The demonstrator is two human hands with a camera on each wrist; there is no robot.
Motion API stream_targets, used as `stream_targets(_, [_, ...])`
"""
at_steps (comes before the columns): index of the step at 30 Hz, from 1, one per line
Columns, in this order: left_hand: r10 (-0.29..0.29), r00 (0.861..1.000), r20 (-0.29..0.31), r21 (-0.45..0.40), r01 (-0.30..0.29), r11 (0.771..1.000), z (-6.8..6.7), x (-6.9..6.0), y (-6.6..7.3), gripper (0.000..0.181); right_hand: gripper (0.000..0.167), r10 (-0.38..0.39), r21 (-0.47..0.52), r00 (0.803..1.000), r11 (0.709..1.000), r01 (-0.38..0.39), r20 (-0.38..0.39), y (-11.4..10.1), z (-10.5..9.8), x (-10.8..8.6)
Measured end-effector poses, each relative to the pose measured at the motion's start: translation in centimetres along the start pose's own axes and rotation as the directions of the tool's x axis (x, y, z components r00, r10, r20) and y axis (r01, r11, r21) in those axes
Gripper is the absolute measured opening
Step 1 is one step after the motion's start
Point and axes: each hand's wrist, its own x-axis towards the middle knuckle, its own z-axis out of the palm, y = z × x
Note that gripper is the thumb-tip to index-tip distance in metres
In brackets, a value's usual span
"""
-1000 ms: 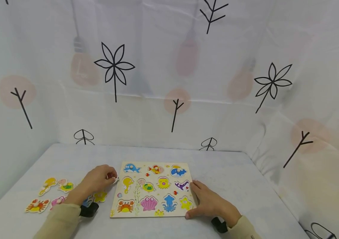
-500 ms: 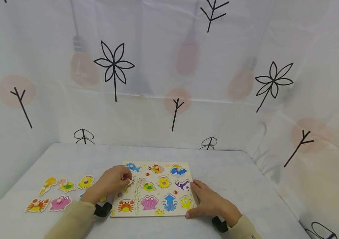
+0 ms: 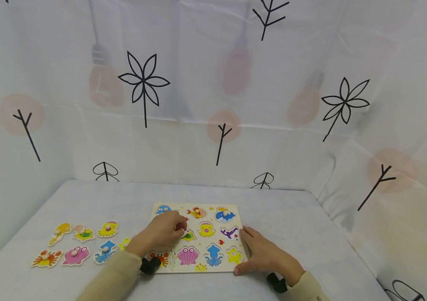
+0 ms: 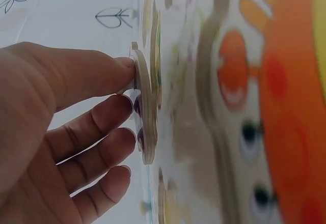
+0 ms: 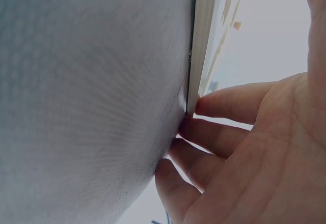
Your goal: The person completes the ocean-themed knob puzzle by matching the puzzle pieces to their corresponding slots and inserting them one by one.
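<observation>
My left hand (image 3: 165, 229) is over the left half of a wooden sea-animal puzzle board (image 3: 217, 246). Between thumb and finger it pinches a flat wooden puzzle piece (image 4: 146, 117), seen edge-on in the left wrist view with purple patches; its full shape is hidden. The piece is close above the board's face. My right hand (image 3: 264, 253) rests at the board's right side, its thumb by the front corner. In the right wrist view, its fingertips (image 5: 209, 99) touch the board's edge (image 5: 201, 46) and the cloth.
Left of the board lie several loose knobbed pieces, among them a crab (image 3: 47, 259), a pink shell (image 3: 76, 256), a squid (image 3: 105, 251), a turtle (image 3: 83, 233), an octopus (image 3: 108, 229) and a seahorse (image 3: 60, 233). A knobbed fish (image 3: 197, 213) and whale (image 3: 224, 215) sit along the board's far row.
My left hand has moved right from beside the board's left edge to over the board, carrying the pinched piece. Loose pieces it covered now show. The right hand stays put.
</observation>
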Motion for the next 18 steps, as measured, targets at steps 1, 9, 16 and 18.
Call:
stream_targets(1, [0.006,1.0,0.004,-0.001,-0.006,1.0,0.2,0.2,0.2,0.002,0.12,0.0,0.0,1.0,1.0,0.0,0.0,0.0,0.0,0.0])
stream_targets(9, [0.006,0.999,0.049,-0.035,-0.004,0.999,1.5,2.0,2.2,0.004,0.12,-0.006,0.005,1.0,1.0,0.006,-0.001,-0.1,0.0,-0.2])
stream_targets(16, [0.038,0.998,0.059,-0.006,-0.038,0.999,2.5,3.3,3.4,0.003,0.12,-0.017,0.004,1.0,1.0,0.017,-0.003,-0.1,0.0,-0.1])
stream_targets(18, [0.041,0.997,0.064,-0.004,-0.04,0.999,2.7,3.7,3.6,0.004,0.12,-0.021,0.0,1.0,1.0,0.021,-0.005,0.0,0.0,-0.2])
